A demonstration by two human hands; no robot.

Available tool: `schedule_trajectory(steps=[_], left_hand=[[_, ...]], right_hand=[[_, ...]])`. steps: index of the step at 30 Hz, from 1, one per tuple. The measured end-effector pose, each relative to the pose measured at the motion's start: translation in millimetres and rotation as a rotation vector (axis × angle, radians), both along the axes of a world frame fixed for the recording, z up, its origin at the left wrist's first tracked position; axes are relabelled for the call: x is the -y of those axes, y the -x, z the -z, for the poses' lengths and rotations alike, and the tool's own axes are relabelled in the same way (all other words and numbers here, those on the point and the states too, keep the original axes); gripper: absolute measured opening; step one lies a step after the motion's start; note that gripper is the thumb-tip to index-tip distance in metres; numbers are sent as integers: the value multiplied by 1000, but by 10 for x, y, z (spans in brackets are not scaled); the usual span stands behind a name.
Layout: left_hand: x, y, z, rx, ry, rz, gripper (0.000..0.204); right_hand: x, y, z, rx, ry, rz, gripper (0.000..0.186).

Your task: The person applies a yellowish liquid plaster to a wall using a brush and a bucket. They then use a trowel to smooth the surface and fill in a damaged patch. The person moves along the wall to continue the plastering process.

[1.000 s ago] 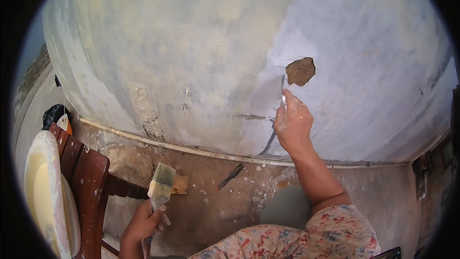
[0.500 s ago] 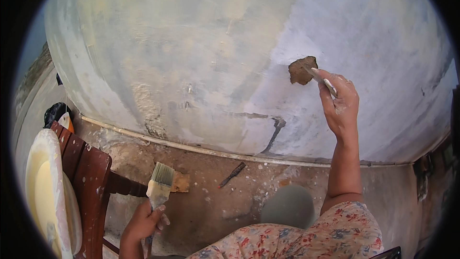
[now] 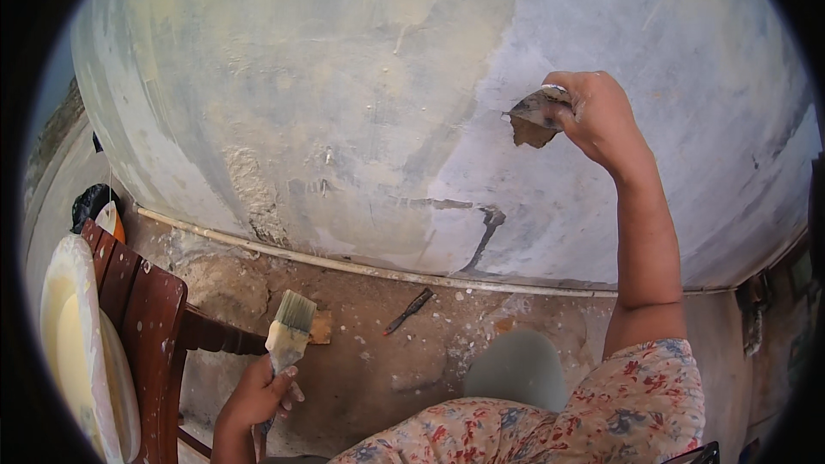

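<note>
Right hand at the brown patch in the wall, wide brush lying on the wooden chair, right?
The head view shows the wide brush in the left hand, not on the wooden chair. The right hand is indeed at the brown patch in the wall.

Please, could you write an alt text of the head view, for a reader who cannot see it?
A person holds a scraper in the right grip, over a brown patch in a pale wall. The left grip holds a brush, bristles up. At left are a wooden chair and a basin, pale yellow inside.
</note>
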State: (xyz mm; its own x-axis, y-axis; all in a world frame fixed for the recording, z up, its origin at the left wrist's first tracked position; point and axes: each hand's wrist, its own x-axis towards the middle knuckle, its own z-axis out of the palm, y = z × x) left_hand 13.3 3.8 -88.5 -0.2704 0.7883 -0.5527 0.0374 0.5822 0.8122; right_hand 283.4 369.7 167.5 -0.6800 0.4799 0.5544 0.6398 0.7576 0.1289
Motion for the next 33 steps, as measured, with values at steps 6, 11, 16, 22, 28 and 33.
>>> schedule_trajectory(steps=[6,11,16,22,28,33], left_hand=[[97,-25,-59,-29,11,-37,27],[59,-25,-134,-57,-5,-12,28],[64,-17,-102,-25,-23,-36,26],[56,2,-74,-37,-31,-12,25],[66,-5,-96,-20,-17,-4,26],[32,20,-74,-18,-24,9,27]], right_hand=[[337,-21,-73,-104,89,-20,12],[93,-1,258,67,-102,43,17],[28,48,309,84,-132,36,18],[179,14,273,4,-86,-20,17],[200,-58,284,-124,-98,-53,17],[59,-92,249,-28,-31,120,14]])
